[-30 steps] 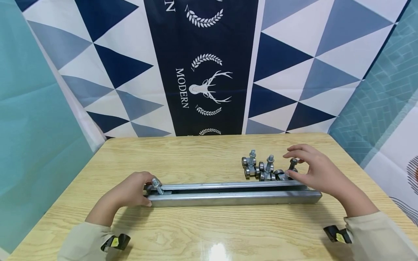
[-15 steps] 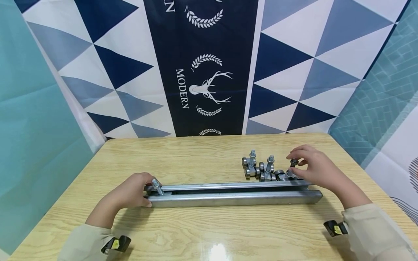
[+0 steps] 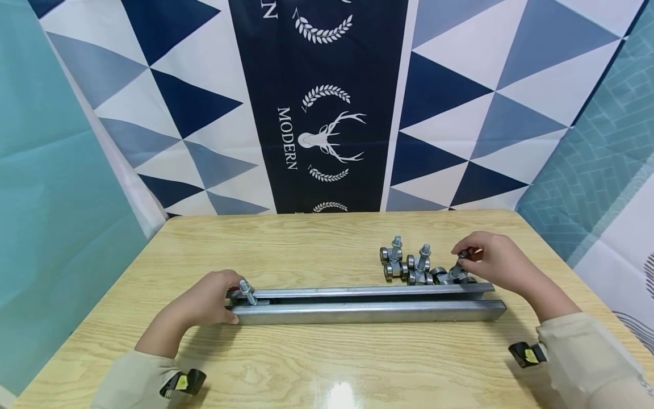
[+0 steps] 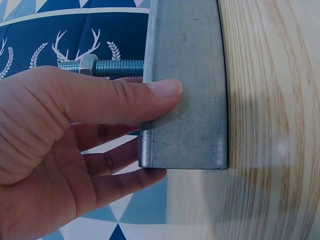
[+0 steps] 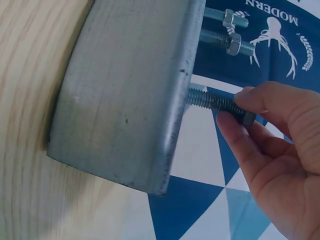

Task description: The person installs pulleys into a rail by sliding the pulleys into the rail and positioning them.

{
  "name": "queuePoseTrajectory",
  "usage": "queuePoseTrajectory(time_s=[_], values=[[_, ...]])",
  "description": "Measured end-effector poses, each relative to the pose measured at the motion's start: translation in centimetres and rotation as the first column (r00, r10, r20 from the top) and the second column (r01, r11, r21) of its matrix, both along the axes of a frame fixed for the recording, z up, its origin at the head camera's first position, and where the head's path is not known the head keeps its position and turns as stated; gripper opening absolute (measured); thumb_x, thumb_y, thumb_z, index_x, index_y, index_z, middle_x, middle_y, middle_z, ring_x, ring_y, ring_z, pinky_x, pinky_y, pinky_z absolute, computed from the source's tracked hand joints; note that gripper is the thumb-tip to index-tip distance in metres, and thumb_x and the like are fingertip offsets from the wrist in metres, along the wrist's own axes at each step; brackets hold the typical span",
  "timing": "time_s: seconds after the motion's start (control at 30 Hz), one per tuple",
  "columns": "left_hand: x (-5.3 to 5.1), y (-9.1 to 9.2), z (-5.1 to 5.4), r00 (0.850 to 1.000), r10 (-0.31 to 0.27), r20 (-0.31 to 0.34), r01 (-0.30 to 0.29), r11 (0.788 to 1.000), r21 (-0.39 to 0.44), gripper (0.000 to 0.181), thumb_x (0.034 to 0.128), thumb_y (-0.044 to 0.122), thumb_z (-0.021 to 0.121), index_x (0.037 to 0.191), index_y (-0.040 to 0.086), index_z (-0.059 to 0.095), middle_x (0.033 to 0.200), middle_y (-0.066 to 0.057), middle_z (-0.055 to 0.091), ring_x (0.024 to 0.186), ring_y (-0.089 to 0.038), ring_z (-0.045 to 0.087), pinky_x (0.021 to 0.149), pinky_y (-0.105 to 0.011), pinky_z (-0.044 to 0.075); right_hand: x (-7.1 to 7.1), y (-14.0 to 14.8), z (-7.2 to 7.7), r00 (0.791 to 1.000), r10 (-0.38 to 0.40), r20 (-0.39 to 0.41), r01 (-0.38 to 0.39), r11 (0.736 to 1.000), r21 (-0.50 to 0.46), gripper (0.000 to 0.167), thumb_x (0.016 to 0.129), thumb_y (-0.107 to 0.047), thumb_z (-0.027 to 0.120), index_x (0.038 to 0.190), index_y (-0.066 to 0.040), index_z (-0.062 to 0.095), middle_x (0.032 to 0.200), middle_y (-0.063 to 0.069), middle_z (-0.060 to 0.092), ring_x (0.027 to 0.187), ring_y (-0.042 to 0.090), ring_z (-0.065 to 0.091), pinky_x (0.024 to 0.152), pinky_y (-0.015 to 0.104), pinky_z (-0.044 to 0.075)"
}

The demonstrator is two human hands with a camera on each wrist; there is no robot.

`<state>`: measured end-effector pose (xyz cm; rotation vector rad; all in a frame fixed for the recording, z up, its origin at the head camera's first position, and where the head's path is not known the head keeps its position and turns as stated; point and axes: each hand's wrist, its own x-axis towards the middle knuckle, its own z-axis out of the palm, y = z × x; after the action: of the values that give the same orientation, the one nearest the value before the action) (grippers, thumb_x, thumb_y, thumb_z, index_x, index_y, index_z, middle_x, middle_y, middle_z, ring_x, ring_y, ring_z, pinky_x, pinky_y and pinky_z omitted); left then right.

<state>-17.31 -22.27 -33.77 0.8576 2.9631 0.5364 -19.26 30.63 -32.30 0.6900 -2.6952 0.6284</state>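
Observation:
A steel C-shaped track (image 3: 368,314) lies across the table, its slot facing up. My left hand (image 3: 208,298) grips its left end, the thumb on the near wall, as the left wrist view shows. A roller trolley's bolt (image 3: 246,292) with a nut rises from the slot beside that hand. Behind the track's right end, my right hand (image 3: 498,266) pinches the bolt (image 5: 212,101) of another roller trolley (image 3: 445,277) between thumb and fingers. This bolt leans, and its dark hexagonal head is partly covered by the fingers. The track hides part of the trolley's lower body.
Two more roller trolleys, one farther back (image 3: 393,268) and one nearer the track (image 3: 419,276), stand with bolts upright, left of the pinched one. The wooden table (image 3: 327,363) reaches back to a patterned curtain (image 3: 337,113).
My right hand has closed its fingers on the trolley's bolt, which now leans more to the right. The left hand keeps its grip on the track.

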Motion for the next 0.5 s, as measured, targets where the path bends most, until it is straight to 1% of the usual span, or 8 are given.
queuePoseTrajectory(time_s=[0.23,0.37,0.43,0.5], values=[[-0.1,0.0,0.0,1.0,0.005,0.003,-0.005,1.0,-0.004,0.046,0.0601,0.007,0.093,0.099,0.009,0.068,0.097,-0.001,0.063,0.086,-0.019,0.059,0.077,-0.042,0.052,0.0,0.5,0.1,1.0,-0.021,-0.015,0.021,1.0,0.016,0.019,0.077,0.008,0.073,0.093,-0.003,0.072,0.089,0.006,0.068,0.073,0.014,0.061,0.063,0.034,0.055],[0.0,0.1,0.0,1.0,0.02,0.014,-0.02,1.0,-0.004,0.045,0.0599,0.007,0.093,0.097,0.009,0.067,0.095,0.0,0.062,0.085,-0.017,0.058,0.076,-0.041,0.051,0.0,1.0,0.3,0.997,-0.038,-0.065,0.04,0.999,0.036,0.02,0.075,0.007,0.075,0.092,-0.003,0.073,0.086,0.003,0.068,0.07,0.01,0.058,0.061,0.031,0.053],[0.0,0.2,0.0,1.0,0.021,0.014,-0.021,1.0,-0.002,0.045,0.0597,0.007,0.093,0.096,0.009,0.067,0.094,0.001,0.062,0.083,-0.017,0.057,0.076,-0.041,0.051,0.0,1.3,0.5,0.994,-0.047,-0.098,0.052,0.998,0.043,0.02,0.074,0.007,0.076,0.091,-0.004,0.073,0.085,0.001,0.068,0.069,0.008,0.057,0.06,0.03,0.052],[0.0,0.2,0.0,1.0,0.02,0.012,-0.02,1.0,0.002,0.045,0.0593,0.006,0.093,0.095,0.009,0.067,0.093,0.001,0.061,0.082,-0.016,0.056,0.075,-0.04,0.051,0.1,1.5,0.7,0.992,-0.057,-0.114,0.062,0.997,0.044,0.02,0.074,0.007,0.077,0.091,-0.003,0.074,0.085,0.001,0.068,0.069,0.008,0.057,0.059,0.029,0.052]])
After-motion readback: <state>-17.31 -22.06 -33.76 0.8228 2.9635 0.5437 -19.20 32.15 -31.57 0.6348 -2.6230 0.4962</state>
